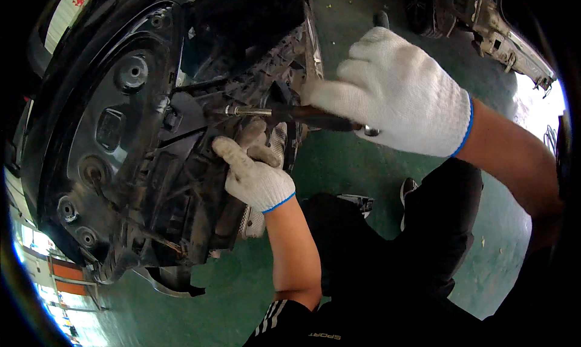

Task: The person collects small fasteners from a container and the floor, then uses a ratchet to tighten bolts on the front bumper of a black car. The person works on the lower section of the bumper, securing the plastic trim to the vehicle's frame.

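Note:
My right hand (402,89), in a white knit glove with a blue cuff, is closed around a dark-handled socket wrench (296,114). Its silver shaft points left, and the tip meets a dark bracket on the rear of a black car body (109,129). A black end sticks out above the fist. Just below the shaft, my gloved left hand (257,174) rests against the car's exposed dark parts (181,183). Its dirty fingertips are spread apart, and part of them is lost among the parts. I see nothing held in it.
Green floor (339,159) lies below the car, with a dark piece of trim (172,283) hanging at its lower edge. Another vehicle's stripped end (502,38) stands at the upper right. My dark-trousered leg (445,208) and shoe are at the lower right. An orange-panelled rack (68,277) is at the lower left.

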{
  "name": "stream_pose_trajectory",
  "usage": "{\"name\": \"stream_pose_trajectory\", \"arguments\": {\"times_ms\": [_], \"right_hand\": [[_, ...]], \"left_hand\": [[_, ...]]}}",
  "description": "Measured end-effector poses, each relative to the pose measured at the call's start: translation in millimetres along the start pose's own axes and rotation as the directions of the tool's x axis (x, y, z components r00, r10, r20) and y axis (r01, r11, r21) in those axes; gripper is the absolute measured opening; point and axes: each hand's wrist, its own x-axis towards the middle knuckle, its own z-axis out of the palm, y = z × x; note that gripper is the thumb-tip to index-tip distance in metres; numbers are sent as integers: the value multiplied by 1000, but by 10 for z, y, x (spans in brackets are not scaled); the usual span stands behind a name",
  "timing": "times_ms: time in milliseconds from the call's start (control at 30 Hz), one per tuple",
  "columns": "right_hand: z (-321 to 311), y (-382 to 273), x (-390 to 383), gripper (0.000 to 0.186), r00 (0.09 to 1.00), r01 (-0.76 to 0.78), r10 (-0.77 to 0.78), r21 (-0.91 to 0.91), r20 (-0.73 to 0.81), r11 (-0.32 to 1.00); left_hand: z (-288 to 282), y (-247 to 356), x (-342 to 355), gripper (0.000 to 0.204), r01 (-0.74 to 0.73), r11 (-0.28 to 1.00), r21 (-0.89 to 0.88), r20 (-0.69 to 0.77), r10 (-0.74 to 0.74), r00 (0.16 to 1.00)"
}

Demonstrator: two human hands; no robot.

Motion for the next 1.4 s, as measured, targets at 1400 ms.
{"name": "stream_pose_trajectory", "arguments": {"times_ms": [1400], "right_hand": [[2772,-746,-1063,48,810,-586,-233,714,539,-384]], "left_hand": [[-431,-159,35,57,-291,955,52,91,285,954]]}}
